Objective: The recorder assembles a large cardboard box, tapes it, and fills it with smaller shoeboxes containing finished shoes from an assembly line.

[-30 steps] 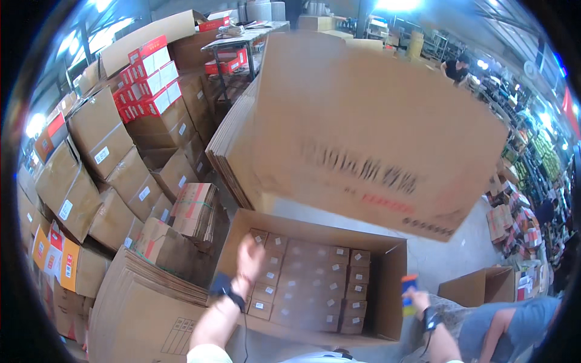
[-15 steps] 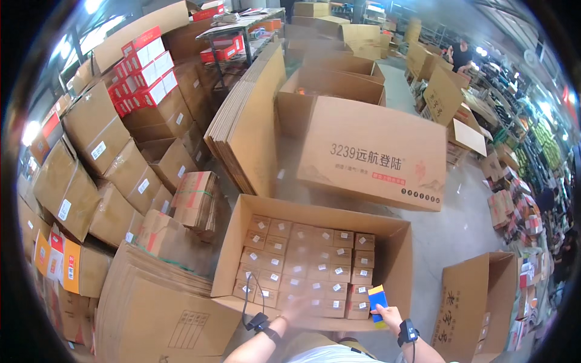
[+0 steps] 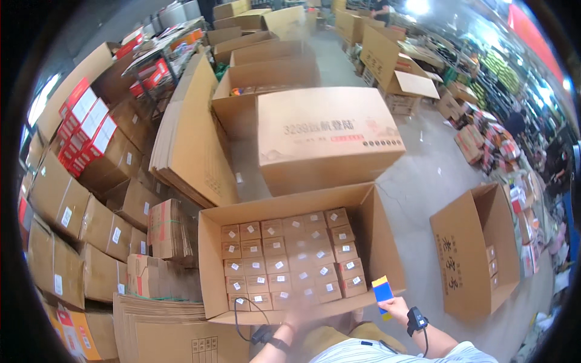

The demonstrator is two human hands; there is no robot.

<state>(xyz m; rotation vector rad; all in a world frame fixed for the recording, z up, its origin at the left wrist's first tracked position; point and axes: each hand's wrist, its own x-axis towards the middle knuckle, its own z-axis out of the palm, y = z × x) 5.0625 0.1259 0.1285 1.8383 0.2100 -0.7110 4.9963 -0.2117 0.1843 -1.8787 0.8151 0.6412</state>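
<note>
In front of me stands a large open carton (image 3: 387, 242) with rows of small brown boxes (image 3: 279, 266) inside, most bearing white labels. My right hand (image 3: 394, 307) is closed around a flat blue-and-yellow piece (image 3: 383, 292), held upright at the carton's near right corner. Its exact kind I cannot make out. At the carton's near edge is my left hand (image 3: 295, 316), beside the small boxes. A hazy patch blurs its fingers, so their grip does not show. Both wrists wear black devices with cables.
Beyond the open carton stands a big closed carton (image 3: 330, 136). Folded cardboard sheets (image 3: 196, 139) lean to its left. Stacked cartons (image 3: 51, 199) line the left side, with red-and-white boxes (image 3: 85, 124) on top. An open carton (image 3: 457, 260) stands on the floor at right.
My view has swung, shifting the background left and bringing more of the right side in. The blue-and-yellow piece, still in my right hand, now sits farther right against the carton, off the small boxes.
</note>
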